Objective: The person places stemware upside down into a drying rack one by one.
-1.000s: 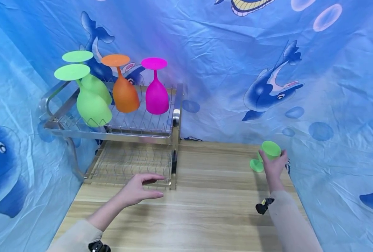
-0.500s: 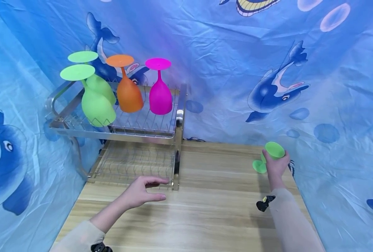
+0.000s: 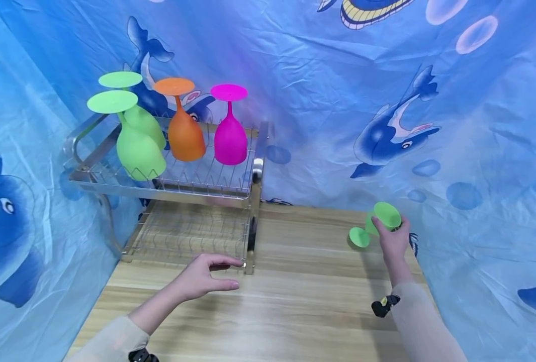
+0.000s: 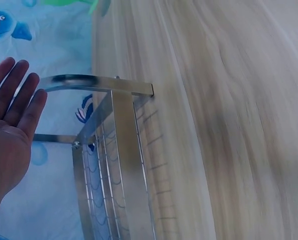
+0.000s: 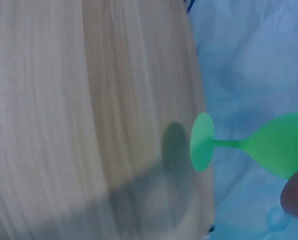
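Note:
In the head view my right hand (image 3: 393, 244) grips the bowl of a light green plastic goblet (image 3: 387, 216) at the back right, thumb on the near side. The goblet tilts, with its mouth up and its round foot pointing left. In the right wrist view the goblet (image 5: 276, 146) shows its stem and foot apart from the foot's shadow on the table; only a fingertip of that hand appears. My left hand (image 3: 204, 275) hovers at the rack's front right corner, thumb and fingers spread around nothing. Its fingers (image 4: 26, 100) extend straight in the left wrist view.
A two-tier metal dish rack (image 3: 195, 196) stands at the left on the wooden table (image 3: 304, 301). Upside down on its upper tier are two green goblets (image 3: 140, 151), an orange goblet (image 3: 186, 138) and a magenta goblet (image 3: 230, 141). A blue whale-print curtain (image 3: 313, 125) hangs behind.
The green goblet's foot has swung left as my right hand tilts it further. My left hand keeps almost the same place and pose, and the head view has shifted slightly.

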`<state>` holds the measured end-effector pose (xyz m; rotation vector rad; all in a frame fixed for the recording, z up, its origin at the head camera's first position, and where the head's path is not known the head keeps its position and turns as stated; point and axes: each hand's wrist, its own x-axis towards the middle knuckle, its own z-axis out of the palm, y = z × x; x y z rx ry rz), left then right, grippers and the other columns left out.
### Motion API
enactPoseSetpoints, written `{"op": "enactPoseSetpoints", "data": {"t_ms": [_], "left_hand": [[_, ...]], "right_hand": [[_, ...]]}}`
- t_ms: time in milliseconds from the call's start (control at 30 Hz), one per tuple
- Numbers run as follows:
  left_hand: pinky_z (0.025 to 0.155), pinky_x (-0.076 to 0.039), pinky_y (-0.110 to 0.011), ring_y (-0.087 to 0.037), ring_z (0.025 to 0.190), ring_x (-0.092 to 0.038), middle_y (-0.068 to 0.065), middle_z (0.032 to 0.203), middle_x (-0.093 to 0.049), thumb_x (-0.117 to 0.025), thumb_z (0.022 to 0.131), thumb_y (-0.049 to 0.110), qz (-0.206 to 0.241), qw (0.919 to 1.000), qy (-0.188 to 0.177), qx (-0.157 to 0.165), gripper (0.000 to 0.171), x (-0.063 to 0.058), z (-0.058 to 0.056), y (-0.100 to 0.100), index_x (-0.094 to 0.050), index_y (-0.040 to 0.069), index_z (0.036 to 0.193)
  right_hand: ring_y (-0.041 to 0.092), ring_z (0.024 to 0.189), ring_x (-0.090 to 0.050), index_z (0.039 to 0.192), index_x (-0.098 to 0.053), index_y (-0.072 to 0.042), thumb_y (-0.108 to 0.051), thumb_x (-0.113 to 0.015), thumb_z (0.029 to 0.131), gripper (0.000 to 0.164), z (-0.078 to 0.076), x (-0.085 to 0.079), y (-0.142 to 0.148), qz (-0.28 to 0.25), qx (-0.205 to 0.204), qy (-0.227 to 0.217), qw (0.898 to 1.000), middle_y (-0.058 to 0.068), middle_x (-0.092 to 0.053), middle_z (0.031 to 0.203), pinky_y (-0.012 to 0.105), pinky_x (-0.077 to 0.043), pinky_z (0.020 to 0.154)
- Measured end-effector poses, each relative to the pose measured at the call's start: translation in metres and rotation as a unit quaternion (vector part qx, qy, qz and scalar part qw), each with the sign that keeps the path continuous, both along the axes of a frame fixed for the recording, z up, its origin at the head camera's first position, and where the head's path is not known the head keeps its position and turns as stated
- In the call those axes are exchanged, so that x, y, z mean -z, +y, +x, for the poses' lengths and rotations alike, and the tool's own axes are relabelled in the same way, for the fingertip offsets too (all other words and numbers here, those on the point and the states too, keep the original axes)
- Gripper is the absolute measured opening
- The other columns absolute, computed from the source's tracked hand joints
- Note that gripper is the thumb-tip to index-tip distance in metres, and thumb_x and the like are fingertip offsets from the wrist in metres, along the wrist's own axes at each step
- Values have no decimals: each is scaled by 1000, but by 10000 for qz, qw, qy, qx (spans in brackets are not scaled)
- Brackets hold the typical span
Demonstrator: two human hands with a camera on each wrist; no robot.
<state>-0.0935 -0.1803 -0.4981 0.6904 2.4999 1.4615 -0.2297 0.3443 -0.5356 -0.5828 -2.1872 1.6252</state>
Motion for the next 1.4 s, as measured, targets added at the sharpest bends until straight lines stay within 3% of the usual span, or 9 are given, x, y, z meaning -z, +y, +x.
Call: {"op": "enactPoseSetpoints", "data": {"t_ms": [233,433,567,767,1067,1233,1400], "left_hand": [[107,-57,-41,-30,125,-69,-1,131,-75,-87,91,35,-130,9999,78,15,47,-6,1,8,-76,13,131],[109,-55,-45,-29,127,-68,2,131,-75,-88,90,38,-72,9999,-28,-66,49,-11,-2,20,-76,18,133],[110,-55,-46,-29,127,-68,2,133,-75,-89,89,36,92,9999,32,-141,51,-14,-5,30,-75,16,134],[110,-55,-48,-33,127,-68,-1,133,-75,-90,89,34,307,9987,346,-234,52,-21,-11,49,-75,13,134],[105,-59,-41,-26,121,-72,0,128,-77,-93,85,33,323,9969,711,-107,52,-38,-21,71,-77,13,131],[103,-59,-37,-24,119,-73,0,127,-77,-95,83,27,405,9967,699,-38,51,-42,-28,79,-78,13,129],[101,-60,-33,-32,117,-74,-9,127,-77,-93,85,21,646,9961,571,173,49,-41,-33,82,-76,5,129]], "right_hand": [[30,153,-39,168,-24,-11,-32,-82,97,94,25,-31,-30,-646,-854,429,9933,14,-37,167,42,-38,125],[23,149,-43,165,-27,-8,-19,-77,101,82,49,-56,-64,-1273,-1639,627,9762,8,-43,158,22,-46,114],[16,138,-51,163,-29,-3,-10,-70,104,72,65,-67,-86,-1552,-2113,759,9620,3,-49,147,16,-48,107],[9,123,-59,157,-33,3,5,-61,103,61,85,-72,-115,-1912,-2717,1100,9367,1,-55,137,19,-50,108],[12,123,-61,158,-35,2,8,-60,100,63,106,-74,-142,-2089,-3447,1244,9067,5,-56,138,23,-52,108],[13,122,-62,158,-34,3,9,-62,97,68,114,-79,-154,-2066,-3657,1247,8989,11,-52,141,25,-54,105],[14,120,-64,159,-33,5,11,-64,93,73,119,-83,-163,-1977,-3805,1205,8953,16,-49,144,26,-58,101]]}}
